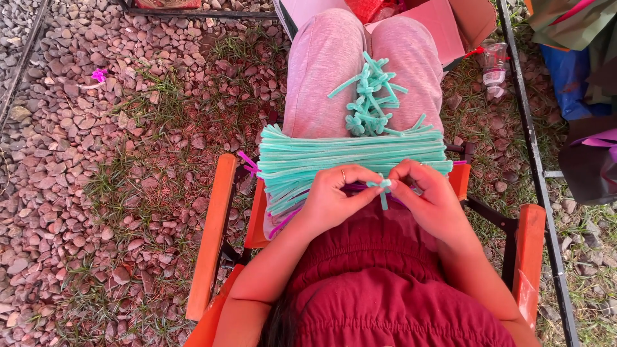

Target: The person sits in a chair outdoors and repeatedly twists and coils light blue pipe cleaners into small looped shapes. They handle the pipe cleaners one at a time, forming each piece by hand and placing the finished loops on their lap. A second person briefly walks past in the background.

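Teal pipe cleaner (383, 188) pinched between left hand (334, 196) and right hand (429, 196) fingertips.

An orange folding chair (212, 238) with a black frame stands on ground of reddish pebbles (58, 160) and sparse grass (160, 109). A small purple scrap (99, 75) lies on the stones at upper left. Beyond the knees sits an open cardboard box (459, 26), and just beside it a crumpled clear plastic bottle (494, 67). A black metal rail (536, 173) runs down the right side, with a blue cloth (569, 77) beyond it.
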